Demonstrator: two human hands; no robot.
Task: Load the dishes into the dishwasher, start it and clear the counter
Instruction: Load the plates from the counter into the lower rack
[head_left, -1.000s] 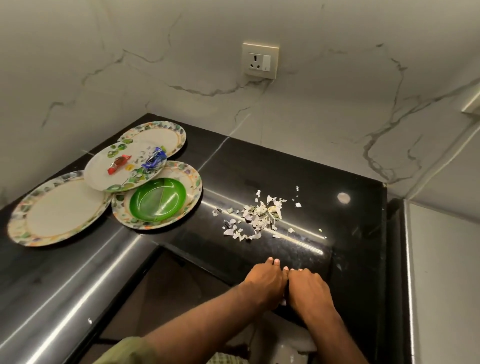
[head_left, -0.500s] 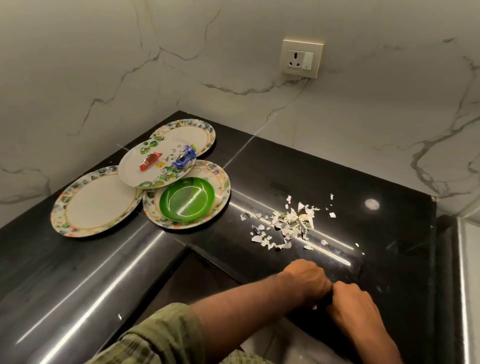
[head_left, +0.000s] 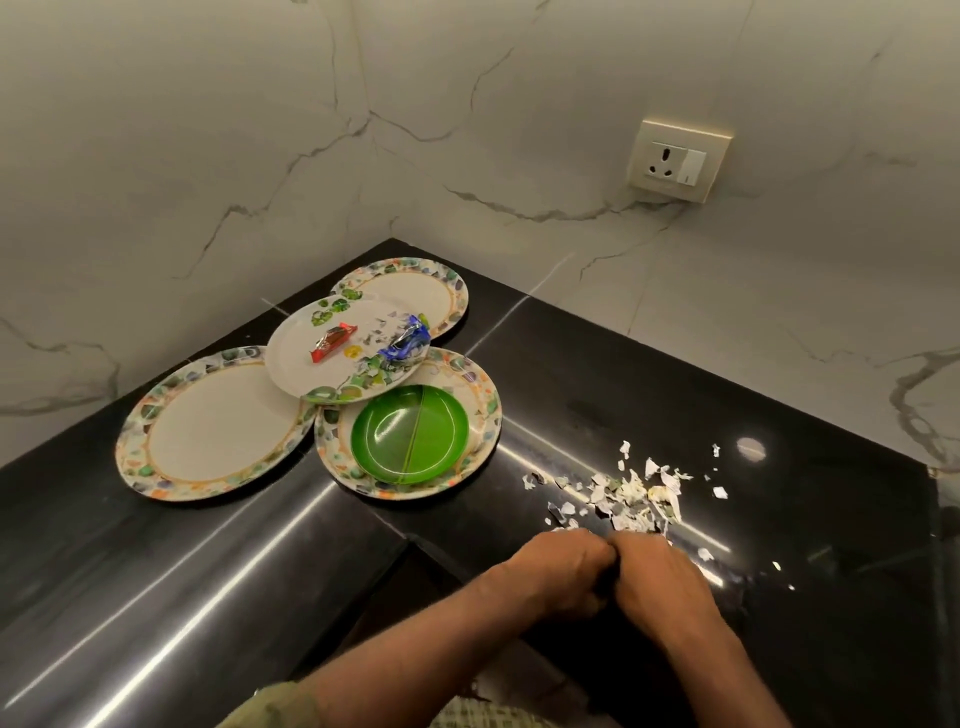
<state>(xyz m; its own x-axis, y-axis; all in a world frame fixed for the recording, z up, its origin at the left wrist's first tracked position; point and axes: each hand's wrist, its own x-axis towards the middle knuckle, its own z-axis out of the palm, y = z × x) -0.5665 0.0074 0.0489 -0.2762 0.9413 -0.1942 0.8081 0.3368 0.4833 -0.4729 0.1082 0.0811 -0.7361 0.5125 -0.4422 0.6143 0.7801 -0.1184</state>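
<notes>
On the black counter (head_left: 675, 384), several floral-rimmed plates overlap in the corner: a large one (head_left: 208, 423) at the left, one at the back (head_left: 415, 288), and one (head_left: 485, 410) bearing a green bowl (head_left: 410, 434). A smaller plate (head_left: 296, 358) rests on top of them with a red wrapper (head_left: 332, 340), a blue wrapper (head_left: 408, 343) and scraps. A pile of torn paper scraps (head_left: 623, 493) lies on the counter to the right. My left hand (head_left: 563, 571) and right hand (head_left: 660, 584) sit knuckle to knuckle just in front of the pile, fingers curled under. Nothing shows in them.
Marble walls close off the corner behind the plates, with a power socket (head_left: 678, 158) on the right wall. The counter's inner edge turns a corner just left of my left hand, with a dark gap below it.
My hands moved up from the counter's front edge onto its top, close to the scraps, and their fingers curled. My view swung left, so the plates now sit nearer the middle.
</notes>
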